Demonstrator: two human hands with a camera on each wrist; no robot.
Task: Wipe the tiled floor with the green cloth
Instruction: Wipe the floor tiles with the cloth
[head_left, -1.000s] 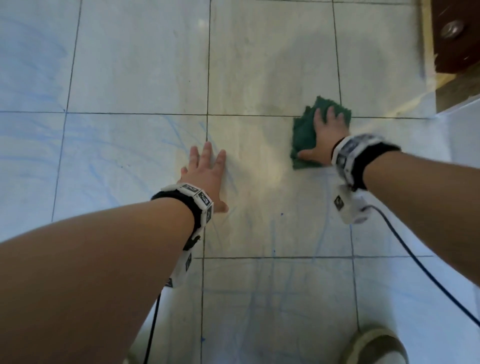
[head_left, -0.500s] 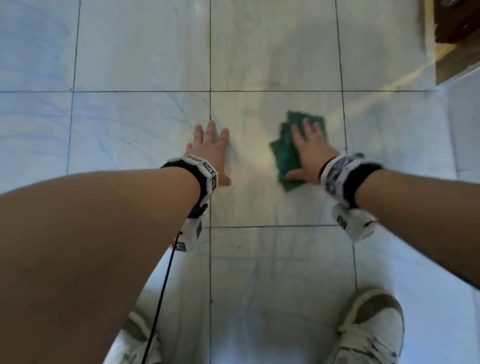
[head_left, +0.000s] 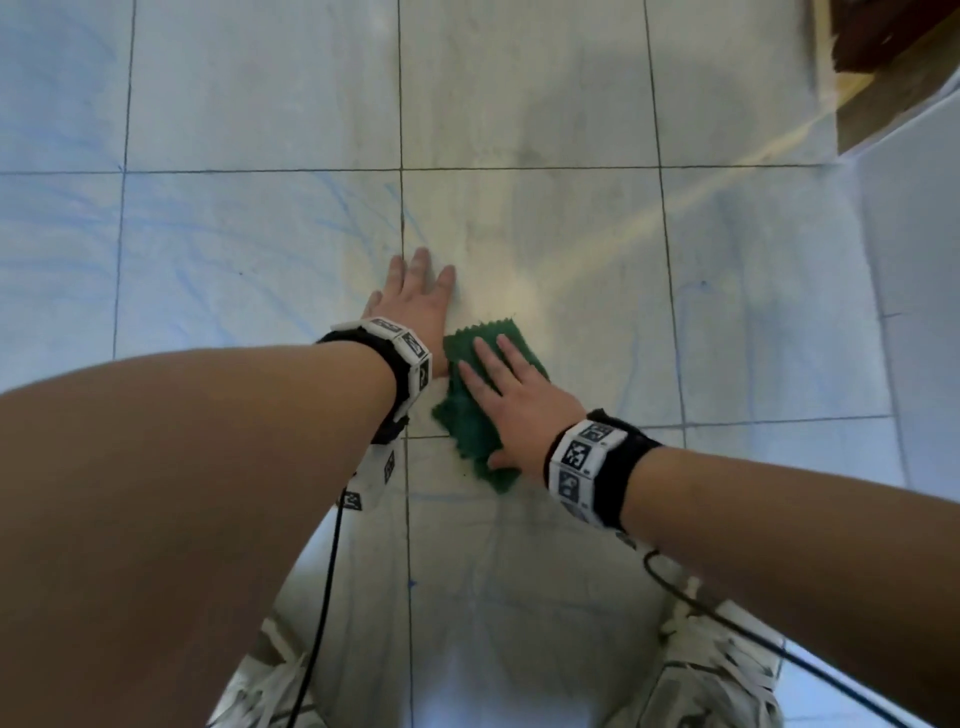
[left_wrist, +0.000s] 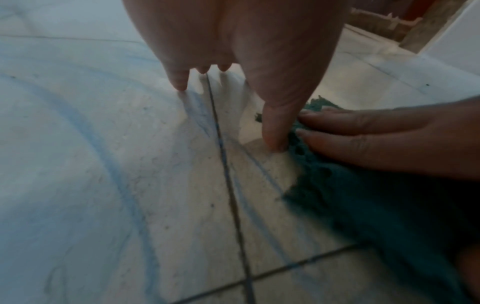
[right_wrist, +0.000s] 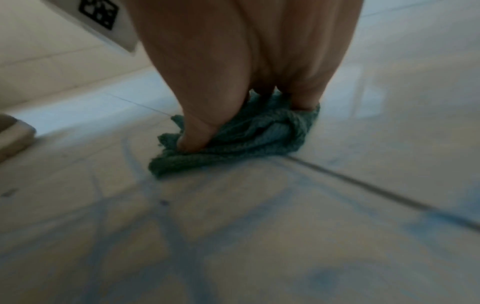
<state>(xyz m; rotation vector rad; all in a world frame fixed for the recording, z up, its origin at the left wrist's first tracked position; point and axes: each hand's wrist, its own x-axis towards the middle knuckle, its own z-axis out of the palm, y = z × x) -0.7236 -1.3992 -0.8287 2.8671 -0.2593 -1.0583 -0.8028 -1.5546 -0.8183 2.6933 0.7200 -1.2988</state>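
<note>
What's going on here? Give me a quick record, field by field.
Activity: wiping a tiled floor
Right hand: pressed flat on the green cloth, fingers straight
Left hand: flat on the bare tile, beside the cloth
Cloth: crumpled, zigzag edge, lying over a grout line
Floor marks: faint blue streaks
Also visible: shoes, wrist bands, cables

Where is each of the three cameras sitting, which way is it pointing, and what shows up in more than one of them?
Head: looks down from above at the tiled floor; both forearms, left hand flat on a tile, right hand flat on the green cloth, shoes below.
Left wrist: low, along the left hand; fingertips on the floor.
Right wrist: low, along the right hand; thumb on the bunched cloth.
Shared: cloth and floor in all three; right hand too.
</note>
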